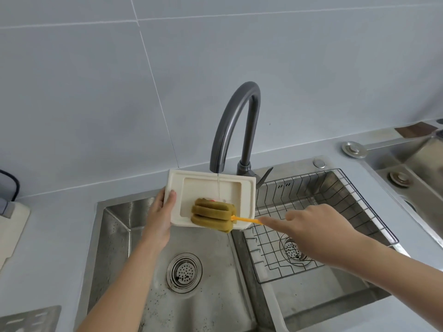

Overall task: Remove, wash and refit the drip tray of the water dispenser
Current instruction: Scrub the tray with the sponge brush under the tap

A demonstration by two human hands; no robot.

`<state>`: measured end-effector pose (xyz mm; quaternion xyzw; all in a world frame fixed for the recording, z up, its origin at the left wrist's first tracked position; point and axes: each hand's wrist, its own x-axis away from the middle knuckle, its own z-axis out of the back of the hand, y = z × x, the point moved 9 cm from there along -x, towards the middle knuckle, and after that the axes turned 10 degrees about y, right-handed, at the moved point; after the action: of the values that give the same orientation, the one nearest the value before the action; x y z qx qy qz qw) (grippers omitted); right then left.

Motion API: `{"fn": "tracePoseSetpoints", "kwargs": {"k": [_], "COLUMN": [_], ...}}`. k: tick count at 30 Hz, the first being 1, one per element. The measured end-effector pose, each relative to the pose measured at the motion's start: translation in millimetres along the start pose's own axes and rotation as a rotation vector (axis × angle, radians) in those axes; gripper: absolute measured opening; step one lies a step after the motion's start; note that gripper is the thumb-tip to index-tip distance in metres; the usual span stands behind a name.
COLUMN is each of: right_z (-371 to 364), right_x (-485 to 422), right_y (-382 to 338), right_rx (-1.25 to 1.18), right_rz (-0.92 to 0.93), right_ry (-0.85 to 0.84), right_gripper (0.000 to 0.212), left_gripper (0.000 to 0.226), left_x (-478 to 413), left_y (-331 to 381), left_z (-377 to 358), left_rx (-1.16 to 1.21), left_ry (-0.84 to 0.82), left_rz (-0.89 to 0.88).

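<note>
— Tray, where?
— Cream rectangular plastic drip tray (206,188) is held up over the left basin, recessed face toward the camera, right under the spout. Left hand (159,214) grips its left edge: thumb (171,195) on the top face, other fingers hidden behind.
— Right hand?
— Right hand (316,226) holds an olive-green sponge brush w/ a thin orange handle (212,218). Index finger is stretched along the handle, the rest curled round it. Sponge head lies on the tray's near edge, just beyond that fingertip.
— Water?
— Thin stream (218,185) from the dark grey gooseneck tap (239,121) lands in the recess just above the sponge.
— Surface, room?
— Stainless steel double sink (115,236) below both wrists, and a round perforated drain (184,271) btwn the forearms. Black wire rack (335,200) sits in the right basin, under the right hand. Pale grey countertop (60,224) is left of the left hand. Large pale grey wall tiles (96,92) are behind the tap. Another steel basin (419,164) is far right, past the right knuckles.
</note>
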<state>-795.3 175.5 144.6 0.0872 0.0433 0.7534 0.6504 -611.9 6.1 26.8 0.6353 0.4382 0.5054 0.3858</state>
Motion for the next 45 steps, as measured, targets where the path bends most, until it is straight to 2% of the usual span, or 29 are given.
{"fn": "tracePoseSetpoints", "kwargs": {"k": [3,7,14,18,24,26,28,29,33,38,42,45], "right_z": [2.5,-12.4,-7.2,-17.6,-34.2,-31.4,-24.7,-20.6,-13.7,-30.8,-73.1,-121.3], "right_x": [2.7,9.3,0.8,-3.1,7.1,13.4,19.9,23.8,49.7,84.4,92.9,84.8], "right_y": [7.1,22.5,22.9,8.4,-6.2,-0.3,13.0,22.1,54.8,84.8,88.7,77.5], "right_rx": [0.029,0.010,-0.021,-0.048,-0.147,-0.177,-0.222,-0.263,-0.489,-0.818,-0.801,-0.755], "right_rz": [-0.029,-0.076,-0.150,-0.157,-0.156,-0.163,-0.185,-0.213,-0.352,-0.625,-0.789,-0.881], "right_ry": [0.001,-0.028,0.099,0.043,-0.060,-0.068,-0.088,-0.097,-0.111,-0.005,0.006,-0.083], "right_gripper": [0.075,0.074,0.073,0.069,0.070,0.064,0.049,0.042,0.023,0.029,0.022,0.016], "left_gripper": [0.018,0.026,0.013,0.014,0.038,0.033,0.021,0.020,0.039,0.046,0.040,0.032], "left_x": [-0.9,-0.3,8.6,12.8,15.3,15.5,15.8,16.3,17.5,18.1,21.5,23.8], "left_y": [4.8,5.9,3.9,4.9,-1.3,-5.1,-10.1,-13.0,-23.8,-29.3,-30.6,-29.0], "left_z": [15.8,40.1,42.0,42.3,49.4,50.5,49.9,49.3,53.0,56.8,52.5,47.4], "left_rx": [-0.034,-0.063,-0.098,-0.102,-0.087,-0.087,-0.072,-0.066,-0.006,0.028,0.072,0.094], "left_ry": [0.028,0.097,0.088,0.100,0.157,0.158,0.156,0.156,0.205,0.230,0.233,0.216], "left_rz": [-0.019,-0.018,-0.014,-0.048,-0.040,-0.026,-0.006,0.012,0.099,0.148,0.175,0.181]}}
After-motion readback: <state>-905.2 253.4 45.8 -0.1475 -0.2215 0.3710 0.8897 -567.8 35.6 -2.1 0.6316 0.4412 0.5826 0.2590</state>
